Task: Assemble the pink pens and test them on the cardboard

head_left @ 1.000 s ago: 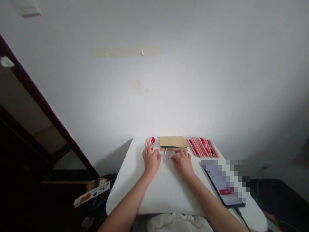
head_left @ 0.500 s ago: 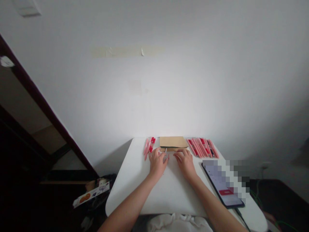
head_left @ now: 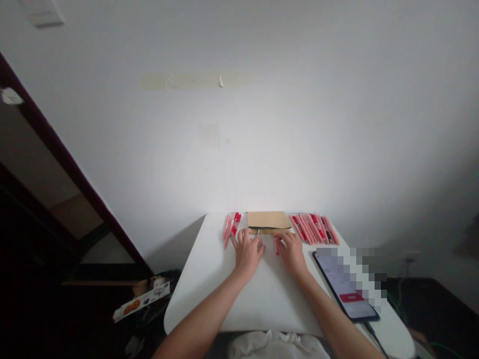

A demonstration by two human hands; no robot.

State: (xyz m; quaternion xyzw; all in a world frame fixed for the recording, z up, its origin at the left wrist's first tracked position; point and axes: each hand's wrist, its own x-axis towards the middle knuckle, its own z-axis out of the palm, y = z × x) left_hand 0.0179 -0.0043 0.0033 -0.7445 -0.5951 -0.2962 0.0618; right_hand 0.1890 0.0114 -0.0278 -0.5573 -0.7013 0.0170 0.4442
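My left hand (head_left: 247, 253) is closed in a pinch over the white table, its fingers around what looks like a slim pen (head_left: 258, 233). A thin pale tip of it sticks up past the fingers; the rest is mostly hidden. To the right, my right hand (head_left: 293, 252) pinches a short red pen piece (head_left: 277, 246), which points down toward the table; whether it is a cap or a barrel I cannot tell. Just beyond both hands lies a brown cardboard box (head_left: 268, 219) with a dark gap along its near side.
A few pink and red pens (head_left: 232, 227) lie left of the box. Several more pens (head_left: 314, 229) line up at its right. A phone (head_left: 346, 289) with a cable rests on the table's (head_left: 269, 299) right side. The wall stands directly behind the table.
A short red pen piece now shows under my right fingers, where none was visible before. My left hand has shifted slightly right. The box and the rows of pens have stayed put.
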